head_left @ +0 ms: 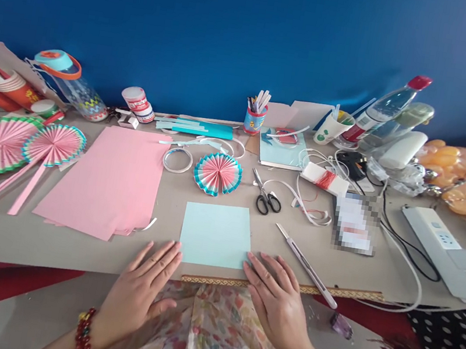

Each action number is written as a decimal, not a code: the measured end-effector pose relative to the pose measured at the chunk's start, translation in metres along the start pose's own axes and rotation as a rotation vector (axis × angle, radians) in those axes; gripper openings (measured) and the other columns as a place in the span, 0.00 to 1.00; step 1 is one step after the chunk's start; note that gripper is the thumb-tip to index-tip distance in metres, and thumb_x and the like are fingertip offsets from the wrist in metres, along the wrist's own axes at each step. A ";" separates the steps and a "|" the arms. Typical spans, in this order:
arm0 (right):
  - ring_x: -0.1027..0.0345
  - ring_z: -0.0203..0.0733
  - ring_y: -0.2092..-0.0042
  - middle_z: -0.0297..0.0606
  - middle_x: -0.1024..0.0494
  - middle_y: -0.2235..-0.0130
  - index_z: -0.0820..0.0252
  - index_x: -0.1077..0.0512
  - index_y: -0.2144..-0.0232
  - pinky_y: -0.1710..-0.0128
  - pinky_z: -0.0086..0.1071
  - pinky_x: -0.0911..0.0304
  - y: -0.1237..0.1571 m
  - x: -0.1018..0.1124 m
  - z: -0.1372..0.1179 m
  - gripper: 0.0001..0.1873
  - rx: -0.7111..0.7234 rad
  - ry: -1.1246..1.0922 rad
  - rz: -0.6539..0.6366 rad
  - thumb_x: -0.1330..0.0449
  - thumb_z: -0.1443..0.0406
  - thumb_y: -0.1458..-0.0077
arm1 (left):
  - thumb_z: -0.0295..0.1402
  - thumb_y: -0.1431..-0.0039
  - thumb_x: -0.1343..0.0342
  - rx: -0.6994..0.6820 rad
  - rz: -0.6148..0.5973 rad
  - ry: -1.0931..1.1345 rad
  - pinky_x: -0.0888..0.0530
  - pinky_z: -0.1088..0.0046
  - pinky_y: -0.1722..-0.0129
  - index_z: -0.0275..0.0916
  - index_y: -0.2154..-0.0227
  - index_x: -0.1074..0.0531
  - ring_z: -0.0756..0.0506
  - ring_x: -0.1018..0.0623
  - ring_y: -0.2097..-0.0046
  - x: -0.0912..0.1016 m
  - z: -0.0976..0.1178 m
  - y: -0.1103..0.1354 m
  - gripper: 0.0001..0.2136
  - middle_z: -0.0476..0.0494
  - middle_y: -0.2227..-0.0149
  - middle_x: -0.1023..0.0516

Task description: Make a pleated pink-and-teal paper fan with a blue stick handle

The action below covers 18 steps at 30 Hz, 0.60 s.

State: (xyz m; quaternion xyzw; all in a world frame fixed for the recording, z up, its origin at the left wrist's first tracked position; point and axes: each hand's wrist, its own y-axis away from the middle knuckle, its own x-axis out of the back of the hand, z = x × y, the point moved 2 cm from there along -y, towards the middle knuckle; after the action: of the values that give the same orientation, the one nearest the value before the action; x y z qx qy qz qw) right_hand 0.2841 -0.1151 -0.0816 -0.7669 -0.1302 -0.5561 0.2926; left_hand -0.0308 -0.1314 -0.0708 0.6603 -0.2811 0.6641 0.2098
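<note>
A light blue sheet of paper (216, 235) lies flat near the table's front edge. My left hand (149, 273) rests palm down at its left side, fingers stretched out and fingertips at the paper's edge. On the opposite side, my right hand (275, 299) lies flat too, its fingertips touching the lower right corner. Neither hand holds anything. Just beyond the sheet sits a pleated pink paper fan (218, 174) with a blue rim. A craft knife (306, 264) lies slantwise to the right, and black-handled scissors (266, 193) are farther back.
Pink paper sheets (107, 184) lie on the left, beside finished fans (54, 145). A roll of tape (177, 160) is behind. A patterned wooden ruler (216, 281) runs along the front edge. Bottles (384, 113), a pen cup (254, 120) and a power strip (438, 242) stand around.
</note>
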 end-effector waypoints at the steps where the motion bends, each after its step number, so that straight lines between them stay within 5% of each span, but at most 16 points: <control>1: 0.40 0.51 0.39 0.35 0.29 0.39 0.56 0.32 0.41 0.37 0.52 0.49 -0.001 0.001 0.000 0.21 -0.001 -0.007 0.012 0.47 0.68 0.35 | 0.52 0.35 0.52 0.011 0.004 0.002 0.53 0.55 0.31 0.33 0.33 0.45 0.37 0.42 0.31 0.000 0.000 -0.001 0.35 0.36 0.32 0.42; 11: 0.31 0.46 0.50 0.39 0.21 0.51 0.56 0.25 0.56 0.39 0.50 0.43 -0.021 0.006 0.001 0.09 -0.034 -0.141 0.106 0.44 0.68 0.36 | 0.35 0.32 0.49 0.109 0.068 0.204 0.32 0.58 0.38 0.40 0.43 0.31 0.40 0.35 0.35 -0.002 -0.012 -0.010 0.17 0.41 0.37 0.32; 18: 0.30 0.42 0.56 0.37 0.22 0.63 0.57 0.25 0.66 0.45 0.42 0.37 -0.045 0.004 0.008 0.10 0.162 -0.065 0.029 0.46 0.69 0.35 | 0.29 0.32 0.50 0.130 0.169 0.321 0.28 0.60 0.42 0.40 0.58 0.27 0.43 0.27 0.46 -0.004 -0.011 -0.032 0.07 0.43 0.52 0.24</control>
State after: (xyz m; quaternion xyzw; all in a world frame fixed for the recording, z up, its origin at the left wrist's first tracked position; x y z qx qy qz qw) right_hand 0.2683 -0.0750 -0.0660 -0.7604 -0.1729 -0.5142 0.3571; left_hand -0.0179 -0.0997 -0.0718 0.5319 -0.2552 0.7929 0.1523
